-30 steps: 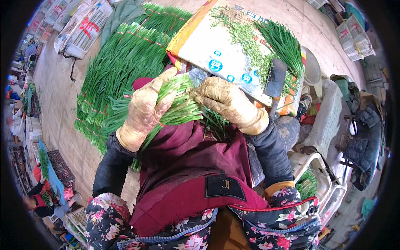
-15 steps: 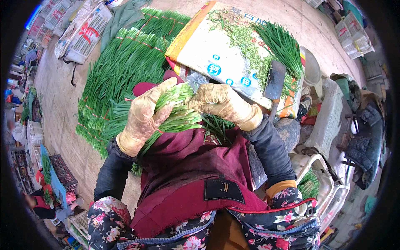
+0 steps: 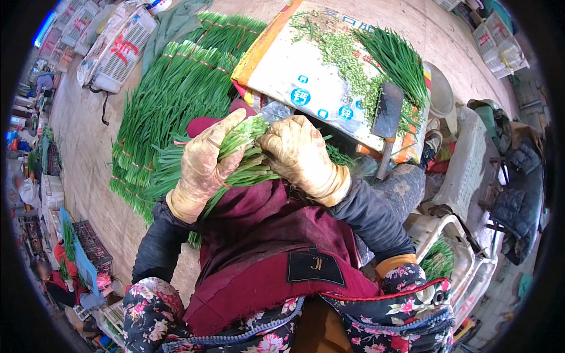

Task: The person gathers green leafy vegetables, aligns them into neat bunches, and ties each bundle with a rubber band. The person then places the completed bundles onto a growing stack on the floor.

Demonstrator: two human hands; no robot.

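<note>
In a soiled cream glove, my left hand (image 3: pixel 209 162) grips a bunch of green chives (image 3: pixel 252 132) with pale cut stems, leaves trailing left over my maroon apron (image 3: pixel 276 223). My gloved right hand (image 3: pixel 297 156) is curled on the stem ends at the bunch's right side; its fingertips are partly hidden. Beyond my hands lies a white sack (image 3: pixel 288 56) with orange edges, carrying green trimmings (image 3: pixel 344 73), loose chives (image 3: pixel 397 59) and a dark cleaver (image 3: pixel 387 112) with a wooden handle.
Banded chive bundles (image 3: pixel 165 106) are piled at left on the floor (image 3: pixel 82 153). Plastic crates (image 3: pixel 120 44) stand around. At right are a round bucket (image 3: pixel 441 91), a pale padded seat (image 3: pixel 462 162) and dark clothing (image 3: pixel 515 200). A co-worker (image 3: pixel 59 276) is at lower left.
My right hand has moved left and downward along the bunch, with its fingers curled further in. My left hand stays on the bunch, nearly in place.
</note>
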